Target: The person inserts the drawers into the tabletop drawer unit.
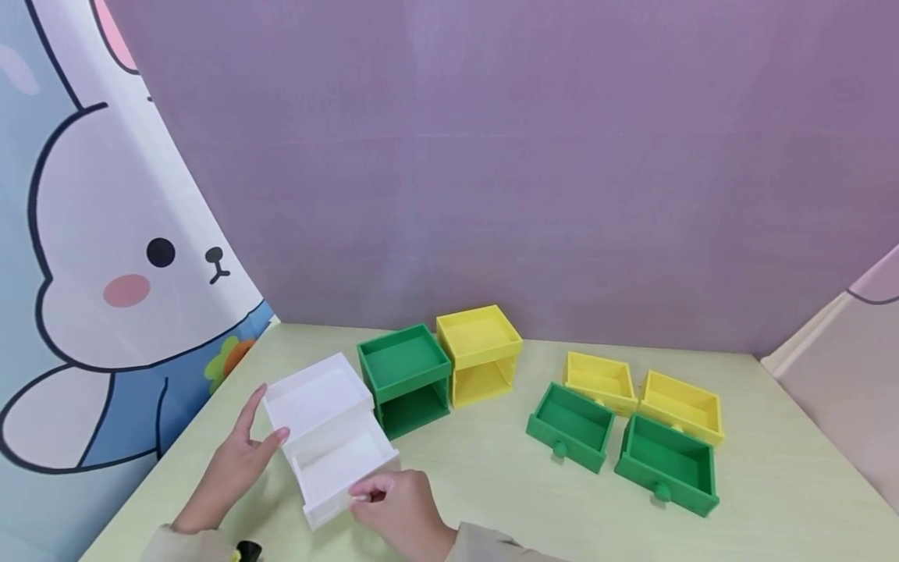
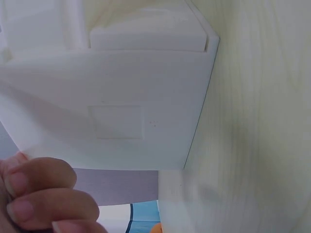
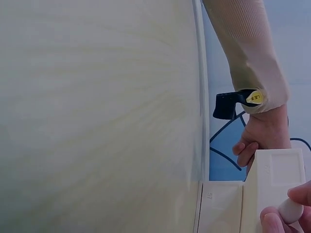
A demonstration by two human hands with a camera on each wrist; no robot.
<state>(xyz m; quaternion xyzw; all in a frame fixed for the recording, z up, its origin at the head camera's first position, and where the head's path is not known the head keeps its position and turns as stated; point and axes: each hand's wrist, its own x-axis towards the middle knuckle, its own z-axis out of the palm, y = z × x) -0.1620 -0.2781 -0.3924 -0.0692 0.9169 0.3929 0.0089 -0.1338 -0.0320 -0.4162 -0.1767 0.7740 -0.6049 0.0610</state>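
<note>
A small white cabinet [image 1: 318, 396] stands at the left of the table, turned at an angle. Its white drawer [image 1: 339, 462] sticks well out of the front, and nothing lies inside it. My right hand [image 1: 407, 506] pinches the drawer's round white knob [image 3: 291, 211] between thumb and fingers. On the cabinet's left side, my left hand [image 1: 235, 468] holds the top, thumb at the front edge and index finger toward the back corner. Its other fingers [image 2: 51, 208] are curled beside the cabinet's side wall in the left wrist view.
Close to the white cabinet stand a green cabinet [image 1: 406, 361] and a yellow cabinet [image 1: 479, 336], both with hollow fronts. Two green drawers [image 1: 572, 421] and two yellow drawers [image 1: 680, 400] lie on the right. A purple cloth [image 1: 492, 172] hangs behind the table.
</note>
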